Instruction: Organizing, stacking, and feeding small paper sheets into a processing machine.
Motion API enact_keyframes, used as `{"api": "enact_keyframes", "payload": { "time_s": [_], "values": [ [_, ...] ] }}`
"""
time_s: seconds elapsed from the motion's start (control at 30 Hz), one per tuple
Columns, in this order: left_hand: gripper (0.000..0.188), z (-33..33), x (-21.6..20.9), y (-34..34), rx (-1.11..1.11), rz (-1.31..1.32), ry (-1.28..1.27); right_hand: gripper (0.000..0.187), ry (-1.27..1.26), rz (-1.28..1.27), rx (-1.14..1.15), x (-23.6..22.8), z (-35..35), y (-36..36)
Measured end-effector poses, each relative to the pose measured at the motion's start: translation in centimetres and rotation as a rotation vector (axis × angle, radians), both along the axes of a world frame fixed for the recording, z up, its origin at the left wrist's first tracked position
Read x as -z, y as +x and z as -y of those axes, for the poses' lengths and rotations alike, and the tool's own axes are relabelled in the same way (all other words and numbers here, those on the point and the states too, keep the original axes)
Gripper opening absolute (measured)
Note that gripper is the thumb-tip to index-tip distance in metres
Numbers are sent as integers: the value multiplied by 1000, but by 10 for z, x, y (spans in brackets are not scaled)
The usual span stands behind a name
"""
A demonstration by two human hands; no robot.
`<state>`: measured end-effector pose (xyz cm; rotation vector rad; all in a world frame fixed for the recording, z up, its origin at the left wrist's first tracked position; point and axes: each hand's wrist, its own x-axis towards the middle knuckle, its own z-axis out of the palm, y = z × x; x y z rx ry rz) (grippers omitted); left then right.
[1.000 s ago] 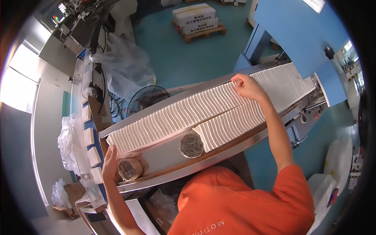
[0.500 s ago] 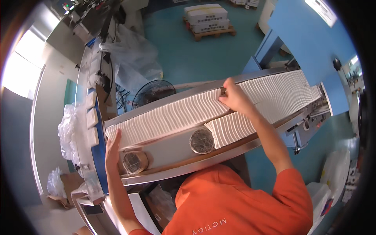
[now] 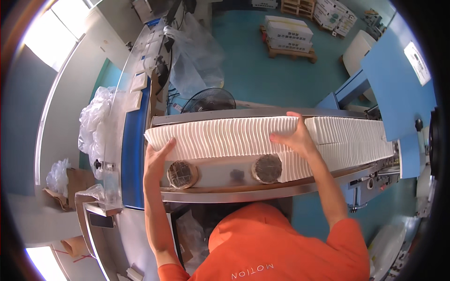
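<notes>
A long row of white folded paper tissues (image 3: pixel 220 138), packed on edge, spans the space between my two hands. My left hand (image 3: pixel 158 161) grips its left end, with the thumb over the near top edge. At the right end, my right hand (image 3: pixel 299 136) clasps the row with thumb and fingers on opposite sides. Beyond my right hand, more tissues (image 3: pixel 347 130) lie in the metal trough (image 3: pixel 243 193). A shorter nearer row of tissues (image 3: pixel 299 167) rests against a round taped block (image 3: pixel 266 168). Another round taped block (image 3: pixel 182 174) stands near my left wrist.
A blue conveyor belt (image 3: pixel 133 154) carrying small white packs runs along the left. A black fan (image 3: pixel 208 99) and plastic sheeting (image 3: pixel 194 56) are behind the trough. Blue machine housing (image 3: pixel 398 79) stands at the right. Boxes (image 3: pixel 288 30) sit on a pallet further back.
The held row now stands apart from the tissues at its right, and its near side shows more. My right hand has spread across the row's right end. The whole view has shifted.
</notes>
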<state>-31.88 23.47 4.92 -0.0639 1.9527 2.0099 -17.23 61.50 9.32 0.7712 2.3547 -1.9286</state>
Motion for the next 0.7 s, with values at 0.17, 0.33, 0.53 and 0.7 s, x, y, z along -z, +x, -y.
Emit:
{"api": "enact_keyframes", "payload": {
  "time_s": [0.17, 0.33, 0.53, 0.7],
  "values": [
    [70, 77, -11, 50, -195, -290, 89, 116, 227, -383, -33, -2, 56, 14],
    [89, 217, 44, 182, -621, -426, 190, 116, 9, -685, -371, -20, 160, 9],
    [86, 299, 93, 391, -1045, -358, 169, 117, -120, -596, -817, -7, 268, 18],
    [74, 308, 134, 579, -1276, -235, -273, 115, -147, -704, -1205, -4, 351, 30]
  ]
}}
